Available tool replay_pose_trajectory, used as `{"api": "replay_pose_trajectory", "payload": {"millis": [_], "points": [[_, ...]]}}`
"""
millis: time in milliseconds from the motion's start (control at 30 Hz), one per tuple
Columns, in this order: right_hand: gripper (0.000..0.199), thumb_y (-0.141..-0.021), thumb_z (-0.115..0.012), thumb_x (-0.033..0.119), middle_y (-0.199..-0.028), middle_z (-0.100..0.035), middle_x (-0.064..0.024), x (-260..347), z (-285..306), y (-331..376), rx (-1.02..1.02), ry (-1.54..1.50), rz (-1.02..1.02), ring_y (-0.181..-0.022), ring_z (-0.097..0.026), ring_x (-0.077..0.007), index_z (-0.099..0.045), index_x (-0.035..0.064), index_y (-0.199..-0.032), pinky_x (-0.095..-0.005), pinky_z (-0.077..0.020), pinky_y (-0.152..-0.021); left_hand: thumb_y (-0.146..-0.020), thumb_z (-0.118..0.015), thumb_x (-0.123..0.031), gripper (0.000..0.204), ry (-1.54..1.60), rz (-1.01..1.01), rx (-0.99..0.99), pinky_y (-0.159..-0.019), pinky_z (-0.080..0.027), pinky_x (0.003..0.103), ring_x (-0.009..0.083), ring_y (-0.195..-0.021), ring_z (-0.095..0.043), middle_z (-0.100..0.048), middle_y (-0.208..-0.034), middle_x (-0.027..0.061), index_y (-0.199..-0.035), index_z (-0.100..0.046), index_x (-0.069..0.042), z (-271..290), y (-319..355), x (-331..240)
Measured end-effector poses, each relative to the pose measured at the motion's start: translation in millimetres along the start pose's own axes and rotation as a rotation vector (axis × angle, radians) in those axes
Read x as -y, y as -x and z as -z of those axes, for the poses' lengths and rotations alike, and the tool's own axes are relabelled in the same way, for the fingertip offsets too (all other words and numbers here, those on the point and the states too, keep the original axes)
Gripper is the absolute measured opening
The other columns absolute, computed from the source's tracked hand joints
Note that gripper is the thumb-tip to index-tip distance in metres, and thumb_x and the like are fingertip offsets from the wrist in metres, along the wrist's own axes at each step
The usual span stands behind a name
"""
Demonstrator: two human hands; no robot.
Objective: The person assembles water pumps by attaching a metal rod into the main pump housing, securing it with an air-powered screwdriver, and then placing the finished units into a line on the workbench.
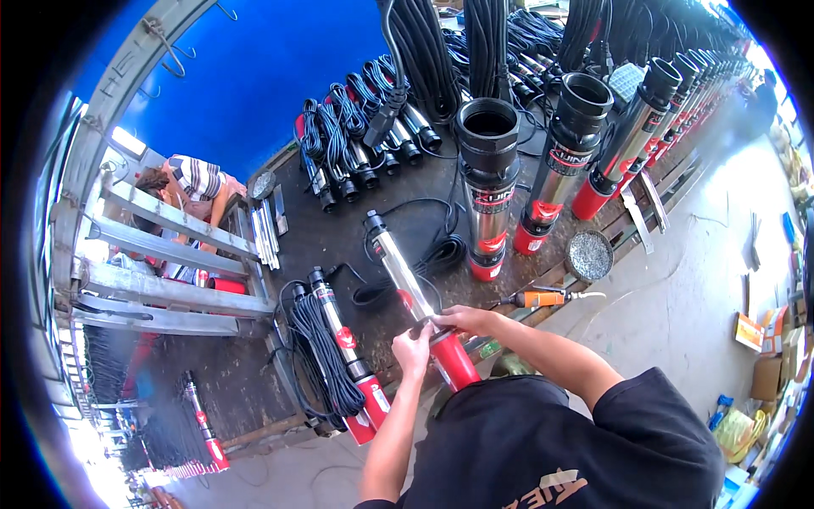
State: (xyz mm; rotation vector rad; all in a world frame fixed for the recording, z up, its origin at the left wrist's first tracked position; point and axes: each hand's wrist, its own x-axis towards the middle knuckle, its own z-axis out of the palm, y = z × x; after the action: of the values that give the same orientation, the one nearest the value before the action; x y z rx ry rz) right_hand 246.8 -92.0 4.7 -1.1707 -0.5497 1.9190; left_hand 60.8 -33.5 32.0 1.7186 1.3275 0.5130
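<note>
A long submersible pump [397, 265] with a steel tube and a red lower end lies on the dark workbench, pointing toward me. My left hand [412, 348] is closed on its left side, where the steel meets the red part. On the other side of that joint, my right hand [460, 319] grips with bent fingers. What the fingertips pinch there is too small to make out. Beside the tube rests a loop of black cable [445, 253]. To the left lies another pump [333, 312] with a coiled black cable [315, 360] alongside.
Large pumps [490, 212] stand upright along the bench's right. An orange power tool [543, 299] and a round tin of small metal pieces [589, 256] sit at the edge. Smaller pumps with coiled cables [343, 119] lie behind. Beyond a metal frame [170, 284], another person [191, 182] bends down.
</note>
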Motion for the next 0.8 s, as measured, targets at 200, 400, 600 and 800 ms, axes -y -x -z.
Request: {"api": "replay_pose_trajectory", "payload": {"millis": [200, 400, 600, 800], "points": [[0.077, -0.094, -0.067, 0.042, -0.113, -0.067, -0.0255, -27, 16, -36, -0.263, 0.601, 0.239, -0.106, -0.066, -0.0304, -0.04, -0.0172, -0.135, -0.0397, -0.0531, -0.087, -0.091, -0.07, -0.013, 0.026, 0.175, 0.023, -0.152, -0.076, -0.055, 0.035, 0.0203, -0.082, -0.073, -0.076, -0.091, 0.0181, -0.11, -0.072, 0.006, -23, 18, -3], [0.089, -0.098, -0.059, 0.039, -0.102, -0.064, -0.039, 8, -21, -26, -0.328, 0.819, -0.031, -0.099, -0.067, -0.0467, -0.014, -0.0266, -0.137, -0.0474, -0.0537, -0.081, -0.092, -0.07, -0.011, 0.035, -0.046, -0.101, -0.267, -0.076, -0.055, 0.038, 0.034, -0.087, -0.073, -0.072, -0.095, 0.0229, -0.12, -0.063, 0.008, -44, 37, -16], [0.098, -0.099, -0.056, 0.04, -0.104, -0.063, -0.0413, 1, -29, -27, -0.349, 0.846, -0.015, -0.1, -0.067, -0.0483, -0.001, -0.0286, -0.141, -0.0485, -0.0539, -0.085, -0.082, -0.081, -0.007, 0.046, 0.77, 0.112, -0.269, -0.087, -0.051, 0.031, 0.0154, -0.097, -0.066, -0.07, -0.11, 0.0091, -0.122, -0.059, 0.003, -55, 39, 7], [0.094, -0.096, -0.059, 0.04, -0.105, -0.063, -0.0414, 23, -34, -18, -0.347, 0.845, -0.105, -0.101, -0.067, -0.0476, -0.01, -0.025, -0.142, -0.0495, -0.0535, -0.086, -0.071, -0.088, -0.028, 0.096, -0.257, -0.191, -0.273, -0.107, -0.04, 0.047, 0.043, -0.121, -0.055, -0.058, -0.127, 0.0321, -0.141, -0.038, 0.016, -56, 48, -19]]}}
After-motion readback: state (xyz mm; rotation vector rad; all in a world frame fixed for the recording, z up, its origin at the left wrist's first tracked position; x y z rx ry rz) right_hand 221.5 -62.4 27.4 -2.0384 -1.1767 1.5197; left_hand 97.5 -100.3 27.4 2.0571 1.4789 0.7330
